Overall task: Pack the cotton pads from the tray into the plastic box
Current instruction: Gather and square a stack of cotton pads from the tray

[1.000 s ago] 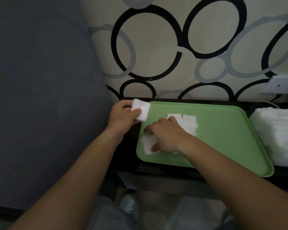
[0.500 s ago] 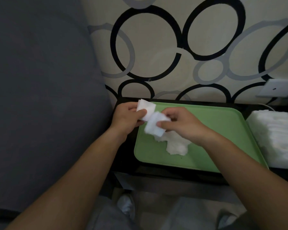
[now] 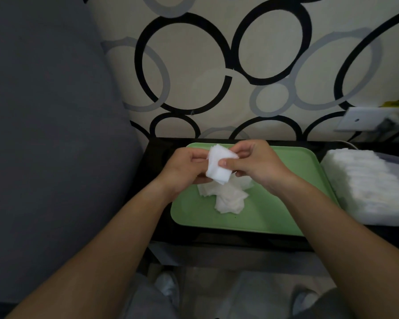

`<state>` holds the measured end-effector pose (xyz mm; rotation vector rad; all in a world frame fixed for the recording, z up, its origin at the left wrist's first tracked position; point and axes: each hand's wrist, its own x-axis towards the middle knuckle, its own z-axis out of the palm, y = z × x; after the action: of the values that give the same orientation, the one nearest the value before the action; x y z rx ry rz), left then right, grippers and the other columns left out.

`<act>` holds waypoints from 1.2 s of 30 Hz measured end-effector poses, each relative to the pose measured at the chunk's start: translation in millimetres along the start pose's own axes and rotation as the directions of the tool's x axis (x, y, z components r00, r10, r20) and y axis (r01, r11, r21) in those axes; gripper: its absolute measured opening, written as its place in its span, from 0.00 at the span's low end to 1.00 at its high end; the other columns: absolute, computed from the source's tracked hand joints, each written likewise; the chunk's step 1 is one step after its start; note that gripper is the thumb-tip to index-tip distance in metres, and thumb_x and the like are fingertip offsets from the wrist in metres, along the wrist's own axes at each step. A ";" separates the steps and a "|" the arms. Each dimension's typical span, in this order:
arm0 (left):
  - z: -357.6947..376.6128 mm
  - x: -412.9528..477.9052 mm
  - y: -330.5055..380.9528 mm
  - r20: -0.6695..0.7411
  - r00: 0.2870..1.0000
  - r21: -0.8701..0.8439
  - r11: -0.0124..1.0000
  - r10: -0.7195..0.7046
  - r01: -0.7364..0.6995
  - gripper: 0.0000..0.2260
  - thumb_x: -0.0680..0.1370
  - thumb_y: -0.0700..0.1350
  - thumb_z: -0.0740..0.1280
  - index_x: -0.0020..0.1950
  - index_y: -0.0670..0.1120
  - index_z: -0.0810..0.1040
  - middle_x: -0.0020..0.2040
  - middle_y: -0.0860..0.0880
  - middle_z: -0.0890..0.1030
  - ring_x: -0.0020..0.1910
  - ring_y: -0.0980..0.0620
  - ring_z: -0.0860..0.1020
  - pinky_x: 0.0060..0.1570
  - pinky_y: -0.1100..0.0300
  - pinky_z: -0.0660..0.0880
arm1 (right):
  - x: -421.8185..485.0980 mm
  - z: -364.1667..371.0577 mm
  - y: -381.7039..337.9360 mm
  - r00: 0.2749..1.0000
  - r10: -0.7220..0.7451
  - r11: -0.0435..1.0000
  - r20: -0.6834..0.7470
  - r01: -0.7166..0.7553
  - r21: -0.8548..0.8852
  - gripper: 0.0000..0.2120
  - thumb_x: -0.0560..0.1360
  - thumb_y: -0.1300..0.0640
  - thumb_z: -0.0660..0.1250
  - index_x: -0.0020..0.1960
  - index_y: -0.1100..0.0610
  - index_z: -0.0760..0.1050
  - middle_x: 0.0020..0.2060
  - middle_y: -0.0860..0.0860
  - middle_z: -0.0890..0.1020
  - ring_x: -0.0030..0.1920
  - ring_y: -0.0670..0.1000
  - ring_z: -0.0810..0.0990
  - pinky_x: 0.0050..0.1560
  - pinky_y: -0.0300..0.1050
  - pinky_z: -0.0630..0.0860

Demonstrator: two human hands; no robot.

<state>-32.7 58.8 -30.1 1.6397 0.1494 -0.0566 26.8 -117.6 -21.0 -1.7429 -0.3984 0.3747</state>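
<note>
Moved since earlier: the right hand (image 3: 256,166) has come up off the tray and met the left hand (image 3: 182,169); the pad it fetched now lies against the left hand's bundle, and the loose pads below are bunched closer together.
Left hand grip: fingers curled round the near and left side of the held stack (image 3: 217,171), thumb on top.
Right hand grip: thumb and fingertips pinch the stack's right edge, squaring it up, it seems.
Held stack: a small white bundle raised above the tray's far left part, touching both hands.
Loose pads (image 3: 230,199): a small overlapping heap on the tray just below the hands; the count cannot be told.
Tray (image 3: 240,222): green, on a dark table, otherwise bare of pads.
Plastic box (image 3: 382,217): right of the tray, just beside it, already packed with rows of pads (image 3: 366,180).
Progress: judged well along; left are the heap, the handful being gathered, and carrying them into the box.
</note>
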 end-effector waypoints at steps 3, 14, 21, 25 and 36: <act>4.2 1.5 0.7 0.028 1.000 0.015 1.000 -0.003 0.002 0.10 0.78 0.38 0.68 0.58 0.43 0.83 0.52 0.42 0.85 0.52 0.47 0.84 0.48 0.57 0.82 | -1.6 -3.8 0.9 1.000 0.007 0.999 -0.025 -0.008 -0.031 0.09 0.67 0.63 0.79 0.44 0.61 0.81 0.38 0.56 0.85 0.32 0.46 0.82 0.31 0.38 0.76; 22.9 9.9 1.0 -0.162 0.985 -0.052 0.997 0.053 -0.062 0.10 0.78 0.37 0.70 0.59 0.41 0.79 0.49 0.46 0.85 0.45 0.53 0.84 0.43 0.60 0.82 | 10.7 -28.8 18.9 0.938 -0.021 0.978 -0.345 -0.052 -0.200 0.19 0.80 0.48 0.63 0.37 0.59 0.77 0.28 0.50 0.80 0.28 0.49 0.76 0.39 0.45 0.74; 5.3 19.6 -11.0 -0.328 0.944 -0.099 0.995 -0.014 -0.019 0.08 0.78 0.38 0.69 0.57 0.41 0.80 0.51 0.43 0.84 0.50 0.46 0.83 0.42 0.58 0.81 | 22.2 -46.3 52.2 0.971 -0.014 0.847 -0.237 -0.114 -0.519 0.01 0.75 0.55 0.71 0.46 0.51 0.82 0.43 0.46 0.83 0.47 0.48 0.81 0.47 0.39 0.71; 7.5 23.4 -11.8 -0.329 0.944 -0.107 0.994 -0.027 -0.009 0.06 0.78 0.38 0.68 0.55 0.43 0.80 0.51 0.44 0.84 0.48 0.48 0.83 0.41 0.59 0.81 | 25.1 -32.6 48.7 0.991 -0.025 0.853 -0.129 -0.046 -0.520 0.08 0.76 0.55 0.71 0.55 0.52 0.81 0.45 0.48 0.83 0.43 0.47 0.80 0.40 0.35 0.73; 16.5 32.2 -11.6 -0.354 0.934 -0.114 0.993 -0.038 -0.002 0.04 0.78 0.38 0.68 0.51 0.45 0.80 0.48 0.45 0.83 0.45 0.50 0.82 0.39 0.60 0.80 | 47.0 1.0 58.3 0.995 0.010 0.780 -0.095 -0.068 -0.622 0.25 0.75 0.50 0.71 0.71 0.51 0.71 0.56 0.50 0.81 0.53 0.52 0.80 0.58 0.51 0.77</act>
<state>-1.5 45.2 -46.9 1.5229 0.4381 0.2340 71.6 -106.4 -79.9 -2.4179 -0.4559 0.1986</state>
